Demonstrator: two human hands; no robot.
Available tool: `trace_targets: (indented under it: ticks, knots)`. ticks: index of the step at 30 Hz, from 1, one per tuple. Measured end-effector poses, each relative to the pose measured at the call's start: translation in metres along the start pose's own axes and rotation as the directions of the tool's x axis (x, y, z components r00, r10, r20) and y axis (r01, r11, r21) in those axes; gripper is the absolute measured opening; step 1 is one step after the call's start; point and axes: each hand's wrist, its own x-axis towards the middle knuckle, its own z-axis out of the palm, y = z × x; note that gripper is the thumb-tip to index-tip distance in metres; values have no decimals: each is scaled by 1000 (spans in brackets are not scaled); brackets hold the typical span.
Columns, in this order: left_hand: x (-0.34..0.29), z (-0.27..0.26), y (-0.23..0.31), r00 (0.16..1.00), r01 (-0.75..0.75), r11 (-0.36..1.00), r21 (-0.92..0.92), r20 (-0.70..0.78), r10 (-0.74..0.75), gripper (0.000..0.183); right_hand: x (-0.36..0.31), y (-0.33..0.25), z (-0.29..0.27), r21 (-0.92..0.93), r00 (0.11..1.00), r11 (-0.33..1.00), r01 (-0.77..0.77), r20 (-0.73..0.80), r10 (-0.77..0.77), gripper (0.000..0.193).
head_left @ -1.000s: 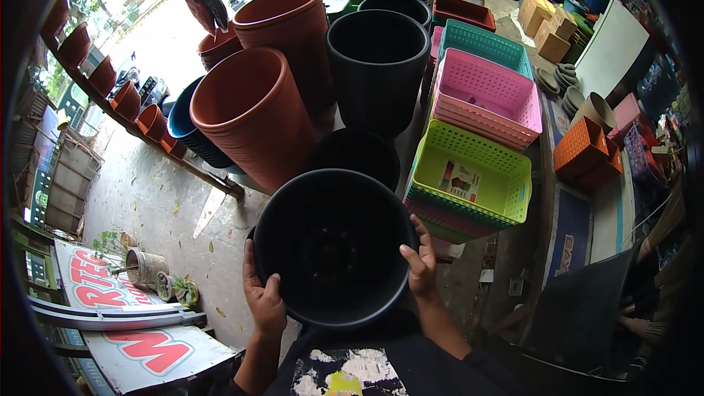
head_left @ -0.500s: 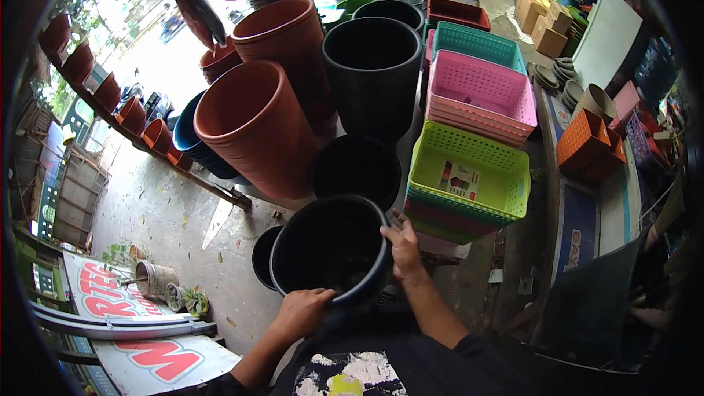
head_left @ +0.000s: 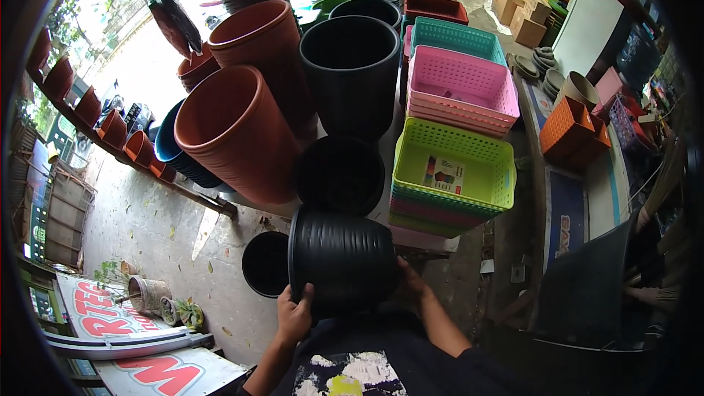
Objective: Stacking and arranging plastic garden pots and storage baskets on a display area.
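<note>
A large black plastic plant pot (head_left: 345,257) lies on its side in the air before my body, its rim toward the left and its ribbed wall facing up. My left hand (head_left: 295,312) grips the rim end, thumb on the outer wall. At the base end on the right, my right hand (head_left: 412,279) supports the pot; its fingers are partly hidden behind it. Just beyond the held pot stands another black pot (head_left: 339,174), opening upward. A further black pot (head_left: 265,264) is lower down at the left, partly covered by the held one.
Stacked terracotta-coloured pots (head_left: 235,132) and tall black pots (head_left: 350,81) stand ahead. To the right are stacks of green (head_left: 451,165) and pink baskets (head_left: 462,88). A rail with small hanging pots (head_left: 114,128) runs along the left. Potted plants (head_left: 150,295) stand on the floor.
The held pot has turned from mouth-up onto its side, rim to the left. My right hand has moved from the rim to the base end. The view has shifted slightly right.
</note>
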Motion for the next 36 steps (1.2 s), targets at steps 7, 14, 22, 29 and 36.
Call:
trace_targets:
  ticks: [7, 14, 22, 29, 36]
  knots:
    - [2, 1, 15, 999, -1, 997, -71, -45, -2, 31, 24, -19, 7, -146, 993, 988, 47, 110, -31, 70]
    - [6, -6, 17, 995, 53, 971, -233, -75, -72, 34, 32, -26, 23, -252, 975, 942, 220, 21, -222, 87]
    - [13, -19, 11, 973, 133, 792, -596, -75, -220, 41, 42, -23, 20, -184, 984, 969, 167, -27, -175, 74]
    - [17, -39, -22, 949, 277, 509, -815, 147, -280, 58, 35, -10, 22, -336, 952, 940, 49, -270, -146, 64]
    - [20, -59, -44, 888, 414, 335, -846, 295, -353, 60, 47, 24, 3, -187, 773, 897, -400, -594, 221, 73]
